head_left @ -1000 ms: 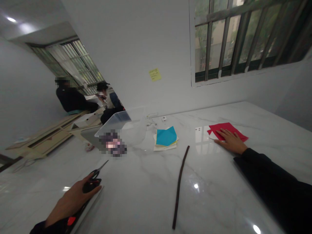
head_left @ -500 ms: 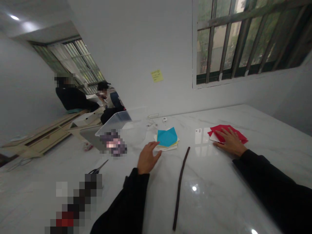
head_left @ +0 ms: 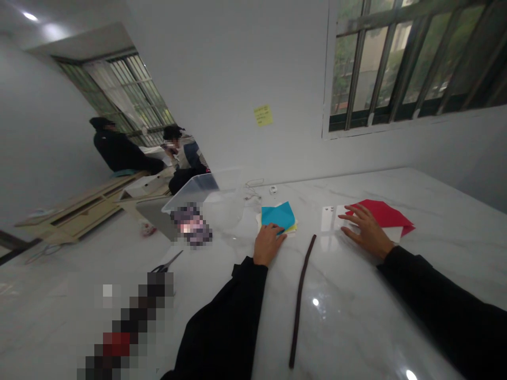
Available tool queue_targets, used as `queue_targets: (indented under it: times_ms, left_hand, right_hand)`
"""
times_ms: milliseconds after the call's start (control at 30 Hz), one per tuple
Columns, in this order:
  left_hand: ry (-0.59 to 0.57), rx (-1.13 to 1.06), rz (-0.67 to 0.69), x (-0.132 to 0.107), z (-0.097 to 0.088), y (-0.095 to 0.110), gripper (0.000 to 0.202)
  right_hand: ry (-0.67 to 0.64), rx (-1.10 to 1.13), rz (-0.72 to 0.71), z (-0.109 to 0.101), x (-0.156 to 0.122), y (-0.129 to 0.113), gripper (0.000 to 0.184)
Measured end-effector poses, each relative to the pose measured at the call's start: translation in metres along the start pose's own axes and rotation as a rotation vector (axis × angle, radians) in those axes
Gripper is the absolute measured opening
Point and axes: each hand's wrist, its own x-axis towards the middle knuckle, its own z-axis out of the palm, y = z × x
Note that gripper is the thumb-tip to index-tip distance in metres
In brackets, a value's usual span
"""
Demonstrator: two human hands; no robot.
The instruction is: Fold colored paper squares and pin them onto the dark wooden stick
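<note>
My left hand (head_left: 269, 245) is open, its fingertips over the near edge of a blue sheet of paper (head_left: 278, 214). Yellow and white sheets stick out from under that blue one. Off to the right, my right hand (head_left: 366, 232) spreads its fingers over folded red paper (head_left: 382, 212) with white paper (head_left: 393, 233) beside and under it. Whether its fingers press down or hover I cannot tell. Between the two hands lies a thin dark brown strip (head_left: 301, 301), stretching toward me on the marble-patterned table.
A clear plastic bin (head_left: 222, 196) stands at the back left, a blurred-out item before it. Scissors (head_left: 166, 264) lie at the left near a pixelated dark object. A small white block (head_left: 273, 189) sits by the wall, below a yellow note (head_left: 263, 115). Two people sit far left.
My left hand has moved right and forward onto the blue paper. My right hand has shifted left across the red paper, and more white paper shows there. The view has turned slightly.
</note>
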Motion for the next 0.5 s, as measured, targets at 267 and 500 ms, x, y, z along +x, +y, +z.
queue_targets:
  times_ms: [267, 500]
  left_hand:
    - [0.187, 0.033, -0.135, -0.002, -0.016, -0.002, 0.017]
    - [0.488, -0.192, -0.19, -0.004, -0.036, 0.003, 0.017]
  right_hand:
    - [0.041, 0.28, 0.077, 0.022, 0.02, -0.063, 0.027]
    - [0.076, 0.589, 0.187, 0.034, 0.024, -0.103, 0.022]
